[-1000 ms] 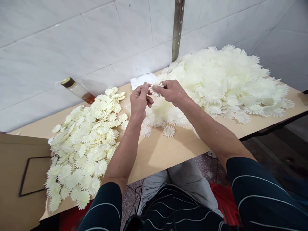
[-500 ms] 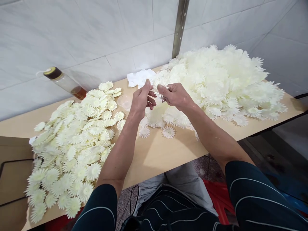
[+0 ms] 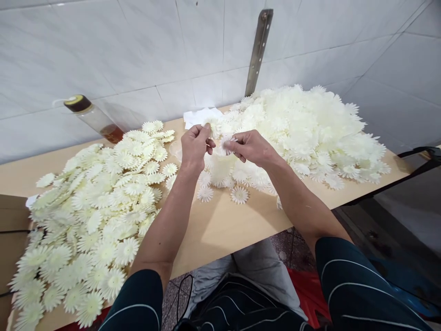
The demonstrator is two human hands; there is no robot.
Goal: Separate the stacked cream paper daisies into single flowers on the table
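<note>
Above the table, my left hand (image 3: 196, 146) pinches a pale cream artificial flower layer (image 3: 215, 127) between thumb and forefinger, its other fingers loosely curled. Just to its right, my right hand (image 3: 253, 146) is closed on a white artificial flower layer (image 3: 226, 145) with narrow petals, gripped at its edge by thumb and fingers. The two hands are a short gap apart. Behind and below them lies a large heap of white flower layers (image 3: 303, 128), partly hidden by my right hand. Two single flowers, one being a flat white flower (image 3: 240, 195), lie at the heap's front.
A wide pile of cream flowers (image 3: 113, 216) covers the table's left part, beside a cardboard box (image 3: 12, 257). Against the tiled wall lean a bottle of brown liquid (image 3: 98, 120) and a metal bracket (image 3: 258, 53). White paper (image 3: 198, 116) and a clear lid (image 3: 175, 149) lie behind my left hand.
My hands have moved slightly apart. The flower piece in my right hand now shows its spread petals, and a cream flower shows at my left fingertips. The camera view has shifted a little.
</note>
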